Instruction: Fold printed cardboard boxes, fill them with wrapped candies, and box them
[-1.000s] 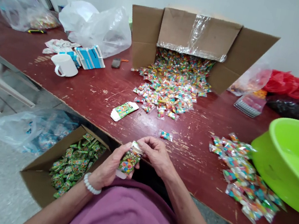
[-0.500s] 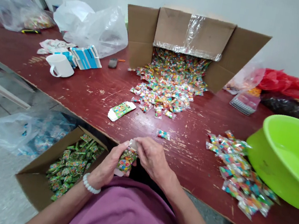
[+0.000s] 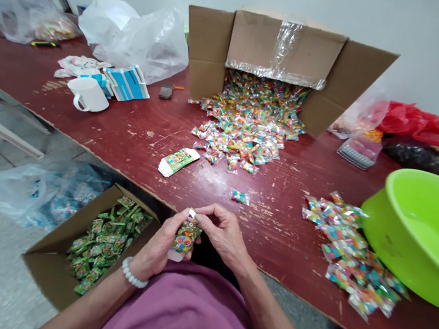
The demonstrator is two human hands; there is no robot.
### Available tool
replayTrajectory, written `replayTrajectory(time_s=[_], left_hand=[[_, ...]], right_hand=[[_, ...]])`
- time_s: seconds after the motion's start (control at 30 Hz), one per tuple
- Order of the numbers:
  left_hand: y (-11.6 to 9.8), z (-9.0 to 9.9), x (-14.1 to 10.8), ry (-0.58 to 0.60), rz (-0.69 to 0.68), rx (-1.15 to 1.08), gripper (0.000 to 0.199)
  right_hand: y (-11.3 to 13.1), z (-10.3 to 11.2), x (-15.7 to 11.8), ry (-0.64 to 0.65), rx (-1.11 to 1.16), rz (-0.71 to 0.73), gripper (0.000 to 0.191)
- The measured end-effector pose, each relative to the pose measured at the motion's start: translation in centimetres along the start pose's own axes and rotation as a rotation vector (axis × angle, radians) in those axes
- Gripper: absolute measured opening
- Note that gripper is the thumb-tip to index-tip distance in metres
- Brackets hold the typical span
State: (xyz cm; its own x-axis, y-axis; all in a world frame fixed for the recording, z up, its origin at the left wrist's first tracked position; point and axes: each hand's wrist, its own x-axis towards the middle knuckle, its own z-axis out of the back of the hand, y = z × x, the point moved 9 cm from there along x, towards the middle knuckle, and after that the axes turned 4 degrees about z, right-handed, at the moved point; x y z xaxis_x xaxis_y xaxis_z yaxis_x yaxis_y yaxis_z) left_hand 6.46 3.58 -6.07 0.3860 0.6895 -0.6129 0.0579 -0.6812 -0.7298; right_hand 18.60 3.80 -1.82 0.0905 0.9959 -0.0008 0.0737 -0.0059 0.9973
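A small green printed carton (image 3: 185, 236) is held near my waist, just off the table's front edge. My left hand (image 3: 159, 244), with a pale bead bracelet at the wrist, is closed round its side. At the top end, the fingers of my right hand (image 3: 221, 235) pinch the white flap (image 3: 191, 213). What is inside the carton does not show. Flattened cartons with the same print (image 3: 178, 162) lie stacked on the table ahead. Right of them sits a single wrapped candy packet (image 3: 240, 197).
A cardboard box (image 3: 285, 49) on its side spills wrapped candies (image 3: 246, 129). More packets (image 3: 351, 248) lie beside a green basin (image 3: 408, 241). Below left, an open carton (image 3: 49, 265) holds several filled green boxes (image 3: 105, 241). A white mug (image 3: 90, 96) stands at the left.
My right fingers have shifted slightly at the carton's top, and less of the white flap shows. My left hand keeps its hold.
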Motion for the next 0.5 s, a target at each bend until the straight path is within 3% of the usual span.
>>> replayTrajectory(time_s=[0.17, 0.3, 0.5], left_hand=[[-0.3, 0.2, 0.1, 0.013, -0.035, 0.118, 0.062], [-0.93, 0.61, 0.16, -0.003, -0.09, 0.245, 0.065], [-0.6, 0.32, 0.31, 0.056, -0.061, 0.264, 0.066]], right_hand=[[-0.46, -0.79, 0.38, 0.139, 0.154, -0.082, 0.027], [-0.69, -0.37, 0.56, 0.09, 0.144, -0.097, 0.025], [-0.71, -0.5, 0.24, 0.047, 0.109, -0.072, 0.018]])
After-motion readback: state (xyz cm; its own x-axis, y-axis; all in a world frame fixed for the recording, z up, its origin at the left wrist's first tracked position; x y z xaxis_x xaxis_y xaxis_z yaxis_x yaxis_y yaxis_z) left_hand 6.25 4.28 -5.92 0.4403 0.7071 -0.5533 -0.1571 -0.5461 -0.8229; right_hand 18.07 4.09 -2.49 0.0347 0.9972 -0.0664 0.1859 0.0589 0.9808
